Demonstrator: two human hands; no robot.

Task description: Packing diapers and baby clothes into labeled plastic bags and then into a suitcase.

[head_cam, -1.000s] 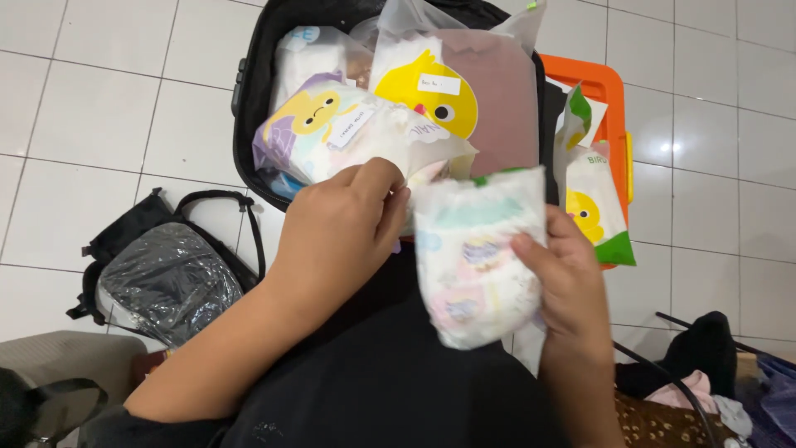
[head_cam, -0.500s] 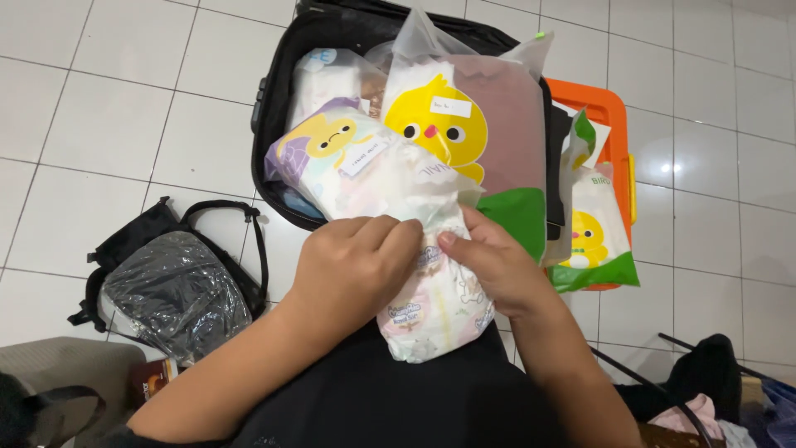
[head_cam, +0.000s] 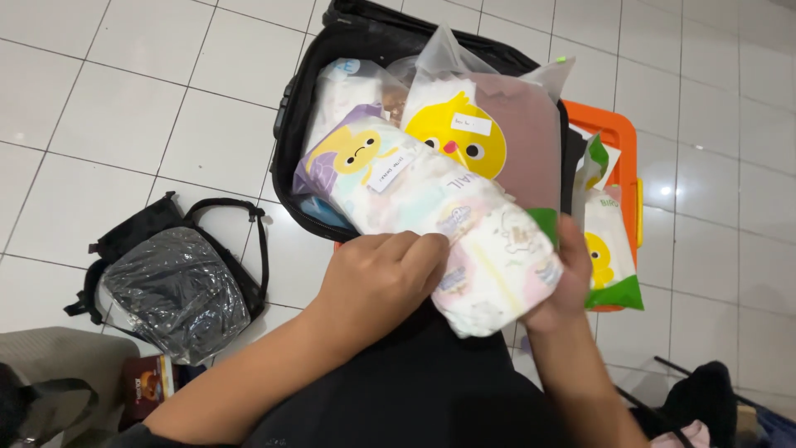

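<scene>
The folded diaper (head_cam: 497, 270) is gripped by the left hand (head_cam: 377, 282) and right hand (head_cam: 568, 282) against the overfilled suitcase (head_cam: 303, 141); the leaning zip pouch (head_cam: 390, 178) is judged liable to slide onto the floor (head_cam: 124, 108).

blk backpack (head_cam: 178, 274) (plastic-wrapped) on white tiles (head_cam: 124, 99); orange bin (head_cam: 618, 137).

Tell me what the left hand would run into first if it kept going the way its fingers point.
The left hand points right, its fingertips already on the folded diaper. Going straight on, it would push into that diaper first; beyond it is probably the right hand, though depth is unclear.
</scene>
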